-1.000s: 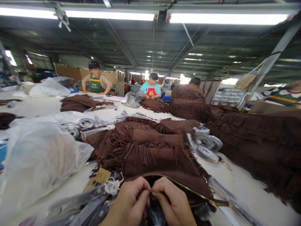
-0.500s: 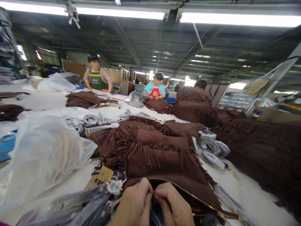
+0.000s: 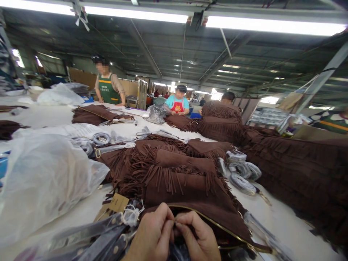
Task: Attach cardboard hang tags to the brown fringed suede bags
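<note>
White table (image 3: 274, 221): fringed bag (image 3: 187, 188) zipper pinched between left hand (image 3: 152, 237), right hand (image 3: 197, 239).

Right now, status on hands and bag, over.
Left hand, right hand: fingers pinched at the zip edge. Brown fringed bag flat on table, mouth open. Wrapped straps and paper tag close left.

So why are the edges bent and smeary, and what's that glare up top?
Head view: wide lens bows the roof beams; ceiling tube lights blow out white; plastic bag blurs at left; left hand and right hand on the zip look sharper.
</note>
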### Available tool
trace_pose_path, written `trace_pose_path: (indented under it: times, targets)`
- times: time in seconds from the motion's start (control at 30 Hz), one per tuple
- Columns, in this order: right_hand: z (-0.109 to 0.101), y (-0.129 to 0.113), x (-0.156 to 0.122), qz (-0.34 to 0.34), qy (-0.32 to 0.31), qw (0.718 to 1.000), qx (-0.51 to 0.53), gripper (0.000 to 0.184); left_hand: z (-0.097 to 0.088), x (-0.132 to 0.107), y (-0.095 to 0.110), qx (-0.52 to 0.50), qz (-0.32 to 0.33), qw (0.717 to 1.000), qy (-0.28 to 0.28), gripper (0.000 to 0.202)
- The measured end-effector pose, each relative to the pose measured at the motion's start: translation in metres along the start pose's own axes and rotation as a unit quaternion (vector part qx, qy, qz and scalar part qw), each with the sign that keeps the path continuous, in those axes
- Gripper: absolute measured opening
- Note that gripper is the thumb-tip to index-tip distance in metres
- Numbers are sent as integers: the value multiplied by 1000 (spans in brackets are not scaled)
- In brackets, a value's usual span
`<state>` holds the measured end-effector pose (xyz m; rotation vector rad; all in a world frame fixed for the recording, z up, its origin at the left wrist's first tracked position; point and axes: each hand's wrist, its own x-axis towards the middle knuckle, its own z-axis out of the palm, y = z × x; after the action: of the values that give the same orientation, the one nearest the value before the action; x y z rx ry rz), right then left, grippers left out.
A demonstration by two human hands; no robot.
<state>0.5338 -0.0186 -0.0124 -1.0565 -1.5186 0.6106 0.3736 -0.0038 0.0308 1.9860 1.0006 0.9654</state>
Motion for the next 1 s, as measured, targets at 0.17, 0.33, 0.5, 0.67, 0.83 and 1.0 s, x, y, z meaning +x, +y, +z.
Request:
trace_pose_path:
  times: [0.17,0.33,0.5,0.67,0.83,1.0]
  targets:
    - [-1,1,-1,9,-9,1000,-24,41,1,2,-3,33,46,998,21,20]
    - [5,2,-5,-10,25,998,-54,34,5,1,-9,81,68,994,41,18]
    - [8,7,-9,-31,31,996,-82,23,10,-2,-16,118,82,989,43,17]
    - [3,7,-6,-52,-10,992,-113,19,14,-1,-17,140,78,985,55,18]
    - [-5,-7,9,-73,-56,986,-135,20,13,2,-11,130,24,990,53,21]
    - [-29,-28,1,-143,-72,967,-199,24,9,5,-10,99,23,994,38,21]
